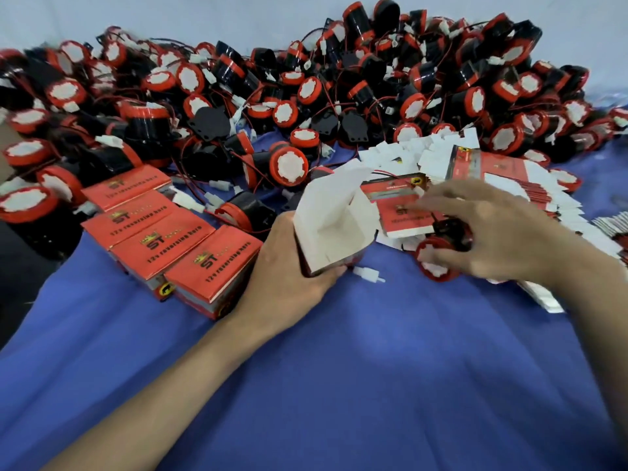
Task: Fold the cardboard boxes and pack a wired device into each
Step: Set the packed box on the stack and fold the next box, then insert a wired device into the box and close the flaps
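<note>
My left hand point(289, 266) grips an opened cardboard box point(334, 219), its white inside and raised flaps facing me, standing on the blue cloth point(339, 385). To its right, my right hand point(492, 232) is closed around a black and red wired device point(441, 253) that rests low on the cloth. The device's white connector point(368, 275) lies on the cloth between my hands. A row of several closed red boxes point(163, 232) sits left of my left hand.
A large heap of black and red wired devices point(306, 90) fills the back of the table. A spread of flat unfolded red and white boxes point(482, 175) lies behind and beside my right hand. A pale wall rises behind the heap.
</note>
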